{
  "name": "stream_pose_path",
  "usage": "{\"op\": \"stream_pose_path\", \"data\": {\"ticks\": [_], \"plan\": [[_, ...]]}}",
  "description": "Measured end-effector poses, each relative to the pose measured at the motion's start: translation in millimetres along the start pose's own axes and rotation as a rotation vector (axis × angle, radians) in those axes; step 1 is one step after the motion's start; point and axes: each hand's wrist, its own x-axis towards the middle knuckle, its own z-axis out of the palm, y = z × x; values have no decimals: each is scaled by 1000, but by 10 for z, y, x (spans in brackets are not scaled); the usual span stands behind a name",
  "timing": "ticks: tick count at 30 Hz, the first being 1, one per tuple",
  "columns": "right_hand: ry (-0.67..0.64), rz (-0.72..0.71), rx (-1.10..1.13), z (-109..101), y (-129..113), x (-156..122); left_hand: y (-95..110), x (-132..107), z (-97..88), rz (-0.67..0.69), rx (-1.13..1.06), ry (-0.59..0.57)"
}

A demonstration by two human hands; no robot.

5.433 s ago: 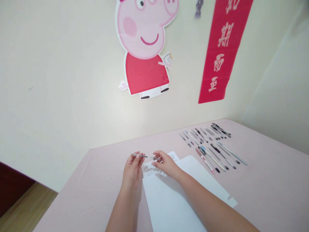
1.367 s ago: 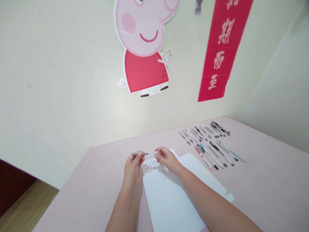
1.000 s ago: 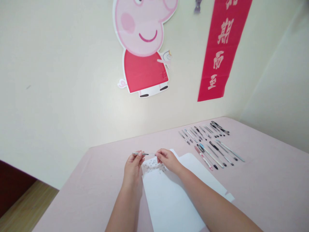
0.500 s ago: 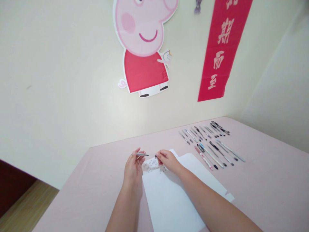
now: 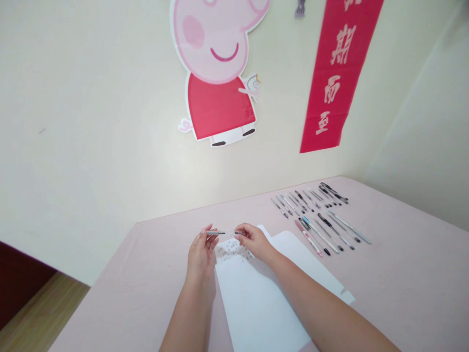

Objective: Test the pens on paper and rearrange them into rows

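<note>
A thin pen (image 5: 220, 232) is held level just above the far end of a white sheet (image 5: 256, 303) that bears small dark scribbles. My left hand (image 5: 201, 252) pinches the pen's left end between thumb and fingertips. My right hand (image 5: 255, 241) is closed on the pen's right end, where a clear piece with a dark tip shows at the fingertips. Whether that piece is joined to the pen or apart from it, I cannot tell. Both forearms reach in from the bottom edge over the pink table (image 5: 146, 288).
Several pens (image 5: 318, 215) lie in two rows on the table at the far right. A second white sheet (image 5: 311, 269) sticks out from under the first. A cartoon pig cutout (image 5: 218, 73) and a red banner (image 5: 333, 78) hang on the wall behind. The table's left edge drops to a wooden floor (image 5: 32, 322).
My hands stayed in place over the sheet's far end. The gap between the pen in my left hand and the piece in my right hand has closed, and they now form one line.
</note>
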Motion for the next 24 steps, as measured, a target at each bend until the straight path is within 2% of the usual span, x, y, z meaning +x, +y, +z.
{"op": "stream_pose_path", "data": {"ticks": [16, 19, 22, 24], "plan": [[-92, 113, 1, -8, 58, -17, -14, 19, -39, 21, 6, -117], [-49, 15, -55, -12, 31, -23, -11, 8, -17, 35, -5, -76], [5, -135, -242, -25, -48, -54, -13, 6, 1, 30, -5, 16], [-16, -208, -366, -33, -110, -78, -20, 13, -3, 23, 6, 62]]}}
